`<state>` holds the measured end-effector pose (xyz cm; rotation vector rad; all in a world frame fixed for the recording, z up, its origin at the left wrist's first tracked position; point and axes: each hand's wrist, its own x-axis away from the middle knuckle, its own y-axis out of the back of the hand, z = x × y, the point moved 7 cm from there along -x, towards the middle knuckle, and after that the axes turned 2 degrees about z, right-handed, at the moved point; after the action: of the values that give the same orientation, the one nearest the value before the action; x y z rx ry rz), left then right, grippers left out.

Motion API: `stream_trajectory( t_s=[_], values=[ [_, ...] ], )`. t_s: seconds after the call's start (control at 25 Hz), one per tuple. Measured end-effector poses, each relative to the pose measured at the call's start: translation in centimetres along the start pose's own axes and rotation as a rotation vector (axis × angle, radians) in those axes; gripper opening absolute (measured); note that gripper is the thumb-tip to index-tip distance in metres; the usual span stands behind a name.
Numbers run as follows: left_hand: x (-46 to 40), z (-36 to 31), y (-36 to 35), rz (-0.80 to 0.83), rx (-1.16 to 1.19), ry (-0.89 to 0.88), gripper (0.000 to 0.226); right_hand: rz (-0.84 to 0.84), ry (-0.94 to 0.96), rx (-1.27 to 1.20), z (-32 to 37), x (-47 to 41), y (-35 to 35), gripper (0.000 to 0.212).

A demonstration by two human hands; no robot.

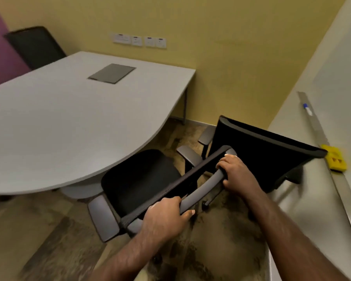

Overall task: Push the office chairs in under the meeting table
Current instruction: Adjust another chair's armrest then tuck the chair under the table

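Observation:
A black office chair (142,179) with grey armrests stands at the curved near edge of the grey meeting table (69,122), its seat front just under the tabletop. My left hand (166,216) and my right hand (235,171) both grip the grey top bar of its backrest. A second black chair (261,151) stands to the right, away from the table and close to the wall. A third black chair (37,45) sits at the table's far left side.
A grey flap (112,73) is set in the tabletop. On the right wall a whiteboard tray holds a blue-capped marker (307,109) and a yellow eraser (335,158). Wall sockets (139,40) sit on the yellow wall. Patterned carpet covers the floor.

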<state>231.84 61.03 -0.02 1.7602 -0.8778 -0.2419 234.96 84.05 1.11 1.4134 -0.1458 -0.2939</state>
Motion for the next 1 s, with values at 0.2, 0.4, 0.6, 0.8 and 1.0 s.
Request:
stream_trajectory(
  t_s=[0.2,0.4,0.6,0.8,1.0],
  values=[
    [0.4,0.6,0.1,-0.125,-0.049,0.219,0.045,0.038,0.171,0.028,-0.6,-3.7,-1.1,0.021],
    [-0.9,0.8,0.3,-0.179,-0.109,0.27,0.026,0.038,0.197,0.13,-1.3,-5.9,-2.3,0.004],
    [-2.6,2.2,1.4,-0.221,-0.166,0.275,0.019,0.121,0.25,0.198,-0.7,-9.0,-3.2,0.01],
    [-4.7,5.8,3.6,-0.247,-0.157,0.334,0.025,0.089,0.3,0.137,2.0,-12.1,-3.3,0.014],
    [-7.6,9.1,5.5,-0.258,-0.147,0.35,0.02,0.091,0.319,0.127,3.9,-16.3,-4.0,0.018]
  ],
)
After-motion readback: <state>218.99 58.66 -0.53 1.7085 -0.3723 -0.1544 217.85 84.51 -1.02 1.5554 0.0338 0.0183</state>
